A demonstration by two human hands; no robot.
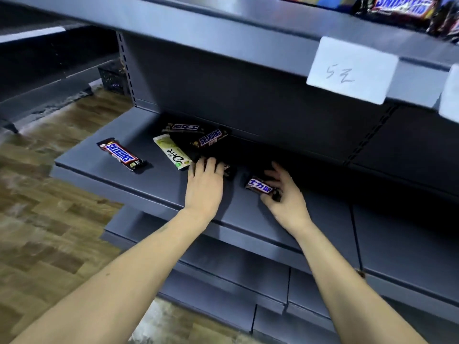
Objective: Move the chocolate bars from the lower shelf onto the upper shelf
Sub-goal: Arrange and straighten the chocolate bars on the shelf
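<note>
Both bare forearms reach in from the bottom edge toward the lower shelf (pixel 159 177). Right hand (pixel 283 192) curls its fingers and thumb around a dark chocolate bar with a blue label (pixel 260 188), gripping it just above the shelf surface. Left hand (pixel 203 182) lies palm-down with fingers bent over another dark bar (pixel 227 170), which shows only at its right end; whether the fingers have closed round it I cannot tell.

Just beyond the left hand's fingertips sits a loose cluster: a pale green-and-white Dove bar (pixel 172 152) lying diagonally, a Snickers bar (pixel 211 138) tilted behind it, and a further dark bar (pixel 185 127) against the shelf's back panel. Well apart to the left, a lone Snickers bar (pixel 121 155) lies diagonally on bare shelf.

Above, the upper shelf (pixel 223 28) runs across the top, with Snickers bars (pixel 402 7) piled at its far right. A white price tag (pixel 351 70) with handwriting hangs from its front edge. Wood-pattern floor (pixel 49 219) shows at left.
</note>
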